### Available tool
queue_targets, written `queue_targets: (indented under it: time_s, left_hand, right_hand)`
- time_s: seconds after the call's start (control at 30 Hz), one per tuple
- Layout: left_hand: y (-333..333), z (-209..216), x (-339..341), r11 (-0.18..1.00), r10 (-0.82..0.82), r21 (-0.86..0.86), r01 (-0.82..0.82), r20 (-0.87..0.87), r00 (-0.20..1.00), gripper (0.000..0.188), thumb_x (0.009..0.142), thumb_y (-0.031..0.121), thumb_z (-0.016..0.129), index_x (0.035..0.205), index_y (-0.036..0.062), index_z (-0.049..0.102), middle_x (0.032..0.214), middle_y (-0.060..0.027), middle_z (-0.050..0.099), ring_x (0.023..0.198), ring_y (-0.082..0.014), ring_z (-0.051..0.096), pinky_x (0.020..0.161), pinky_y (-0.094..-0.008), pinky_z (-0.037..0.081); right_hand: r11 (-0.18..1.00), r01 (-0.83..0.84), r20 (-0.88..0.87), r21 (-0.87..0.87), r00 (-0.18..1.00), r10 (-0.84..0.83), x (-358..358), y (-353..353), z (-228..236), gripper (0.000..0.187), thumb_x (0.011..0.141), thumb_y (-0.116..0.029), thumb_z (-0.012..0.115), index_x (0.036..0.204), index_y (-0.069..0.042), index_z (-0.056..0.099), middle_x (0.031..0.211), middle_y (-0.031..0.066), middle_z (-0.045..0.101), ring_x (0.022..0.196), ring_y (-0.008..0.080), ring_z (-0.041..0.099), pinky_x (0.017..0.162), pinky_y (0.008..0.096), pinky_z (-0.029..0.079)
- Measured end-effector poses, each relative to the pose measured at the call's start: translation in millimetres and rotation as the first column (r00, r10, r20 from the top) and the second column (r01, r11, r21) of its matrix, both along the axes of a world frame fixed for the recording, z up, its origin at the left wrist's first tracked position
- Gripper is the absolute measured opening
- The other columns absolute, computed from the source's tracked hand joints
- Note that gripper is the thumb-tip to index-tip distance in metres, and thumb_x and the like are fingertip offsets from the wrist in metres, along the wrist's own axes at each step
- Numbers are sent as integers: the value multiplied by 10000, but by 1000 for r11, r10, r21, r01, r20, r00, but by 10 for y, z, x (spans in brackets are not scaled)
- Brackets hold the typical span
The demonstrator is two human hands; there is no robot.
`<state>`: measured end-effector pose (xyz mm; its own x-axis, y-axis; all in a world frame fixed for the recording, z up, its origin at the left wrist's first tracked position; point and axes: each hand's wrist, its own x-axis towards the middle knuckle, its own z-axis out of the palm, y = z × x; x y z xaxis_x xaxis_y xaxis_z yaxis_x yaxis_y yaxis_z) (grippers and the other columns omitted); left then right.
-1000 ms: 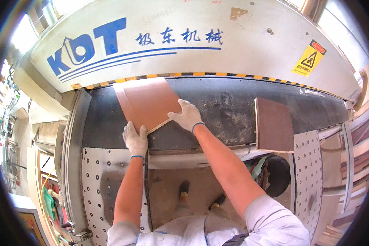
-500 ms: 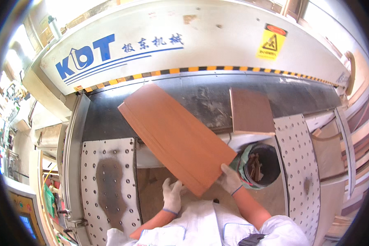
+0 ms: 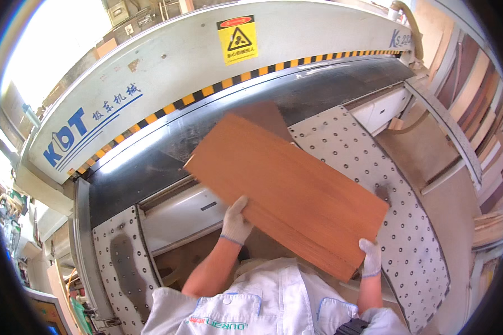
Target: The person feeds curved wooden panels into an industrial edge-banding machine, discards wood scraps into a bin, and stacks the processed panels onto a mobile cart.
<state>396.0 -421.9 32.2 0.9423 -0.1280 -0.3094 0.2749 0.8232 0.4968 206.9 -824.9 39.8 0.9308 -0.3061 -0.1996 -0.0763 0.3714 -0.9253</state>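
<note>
A long reddish-brown wooden board [image 3: 296, 192] hangs in front of me, slanting from upper left to lower right. My left hand [image 3: 237, 223], in a white work glove, grips its near long edge, thumb on the upper face and fingers hidden beneath. Closed on the right end near the corner is my gloved right hand [image 3: 370, 257]. Beyond the board, a smaller dark brown panel [image 3: 265, 115] lies on the machine's black bed [image 3: 151, 159], partly covered by the board.
A large pale machine beam [image 3: 179, 61] with a black-and-yellow striped edge spans the far side. Perforated white support tables stand at the left [image 3: 123, 262] and right [image 3: 385, 195]. Stacked wood strips [image 3: 475, 89] line the far right.
My view has turned right. My hands have swung the board rightward, and my left hand now holds farther along its long edge. The bin of scraps is no longer visible.
</note>
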Motion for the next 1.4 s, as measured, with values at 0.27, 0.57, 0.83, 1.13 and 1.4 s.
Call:
queue_targets:
  time_s: [0.27,0.57,0.83,1.13,1.4]
  left_hand:
    - [-2034,-7,509,899,-437,15,438,-31,899,427,1011,140,661,1402,-14,588,1360,-142,683,1234,-298,670,1053,-458,551]
    - [-1917,-637,-443,801,-598,-109,589,-203,775,362,1034,204,677,1342,26,609,1331,-188,675,1172,-326,700,1021,-485,573]
    - [-728,-507,-1748,998,2,-62,-20,-280,960,354,1035,274,692,1291,39,623,1156,-143,722,1002,-281,727,875,-412,608]
    - [-619,-223,-4566,587,789,102,-803,-296,539,360,1042,287,686,1301,45,624,1131,-126,725,964,-231,741,829,-367,621]
    - [-1799,-334,-8137,-345,877,304,-888,-233,-420,192,997,146,703,1164,54,686,1013,-149,774,883,-304,771,764,-420,649]
  right_hand:
    - [883,454,-34,116,891,-453,-1022,-100,-56,618,924,-209,718,1463,43,553,1370,130,652,1241,257,647,1089,415,510]
    - [712,-61,-485,-700,772,-411,-595,-1433,545,617,997,-512,698,1278,36,663,948,122,735,765,252,675,692,458,539]
    - [266,-171,-55,-949,918,392,1437,173,935,316,1014,-314,702,954,-6,666,810,73,642,741,188,593,714,382,519]
    - [-544,-174,-512,-821,-201,835,-418,2973,582,448,859,-269,811,1190,12,699,880,185,753,824,330,743,781,437,587]
    - [-310,-258,-134,-915,-529,838,-2496,4648,-110,394,895,-325,799,1090,12,735,1043,201,762,992,337,723,931,412,549]
